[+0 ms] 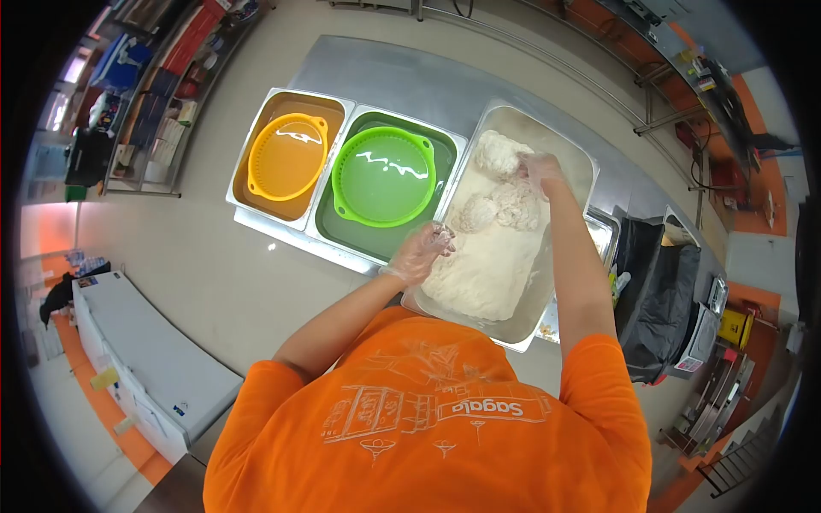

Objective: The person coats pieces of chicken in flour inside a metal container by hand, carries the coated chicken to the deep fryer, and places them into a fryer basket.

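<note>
A deep metal tray [566, 145] holds white flour [481, 274] with several flour-coated pieces [498, 205] lying on it in its upper half. My right hand [539, 171], in a clear glove, touches a coated piece [498, 156] near the tray's far end; whether its fingers grip the piece is hard to see. My left hand [421, 253], also gloved, hovers over the tray's left edge with curled fingers dusted in flour. Left of the flour, a green basket [385, 177] sits in liquid in a metal pan, and a yellow basket [288, 157] sits in another pan.
The pans stand on a metal table [376, 68]. At the right are black bags [654, 286] and a shallow metal tray [603, 231]. A white chest freezer [154, 350] stands at the lower left, and loaded shelves [162, 94] at the upper left.
</note>
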A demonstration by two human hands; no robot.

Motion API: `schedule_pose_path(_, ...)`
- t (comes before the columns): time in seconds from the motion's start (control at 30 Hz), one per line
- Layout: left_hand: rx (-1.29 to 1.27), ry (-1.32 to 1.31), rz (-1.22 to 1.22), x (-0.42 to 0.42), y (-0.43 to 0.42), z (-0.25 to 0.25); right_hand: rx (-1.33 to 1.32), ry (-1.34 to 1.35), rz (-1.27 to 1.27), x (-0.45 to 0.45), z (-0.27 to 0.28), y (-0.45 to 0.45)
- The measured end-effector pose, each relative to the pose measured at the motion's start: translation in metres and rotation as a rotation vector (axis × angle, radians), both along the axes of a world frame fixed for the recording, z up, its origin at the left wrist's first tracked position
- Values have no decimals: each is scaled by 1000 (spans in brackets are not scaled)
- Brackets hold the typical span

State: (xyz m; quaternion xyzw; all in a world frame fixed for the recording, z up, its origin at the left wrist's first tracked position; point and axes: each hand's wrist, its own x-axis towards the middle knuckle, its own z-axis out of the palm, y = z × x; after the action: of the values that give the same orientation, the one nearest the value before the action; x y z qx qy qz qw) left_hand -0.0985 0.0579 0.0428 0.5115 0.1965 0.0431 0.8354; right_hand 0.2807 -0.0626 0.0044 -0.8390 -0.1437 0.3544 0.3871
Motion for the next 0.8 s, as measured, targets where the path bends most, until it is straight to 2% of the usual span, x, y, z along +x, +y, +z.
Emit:
schedule_pose_path(0.07,-13,3,7,0,-1,-2,-476,-450,-4,11,-12,-9)
schedule_pose_path(0.17,-3,10,9,-1,-4,-6,-485,-530,22,29,-75,-34)
schedule_pose_path(0.27,33,36,-3,0,-2,-5,-314,-621,80,2,-69,-25)
schedule_pose_path(0.37,38,50,-3,1,-3,0,-422,-563,308,-17,-26,-9)
schedule_pose_path(0.47,48,51,-4,1,-3,3,-543,-429,531,-1,-9,-12)
schedule_pose_path(0.57,63,57,-7,1,-3,7,-334,-173,292,1,-2,-26)
schedule_pose_path(0.67,13,46,10,1,-4,1,-374,-458,270,0,-13,-34)
schedule_pose_path(0.77,-16,33,13,2,-3,1,-232,-356,178,8,-2,-36)
schedule_pose_path(0.8,-17,32,9,2,-2,3,-284,-441,148,13,-2,-34)
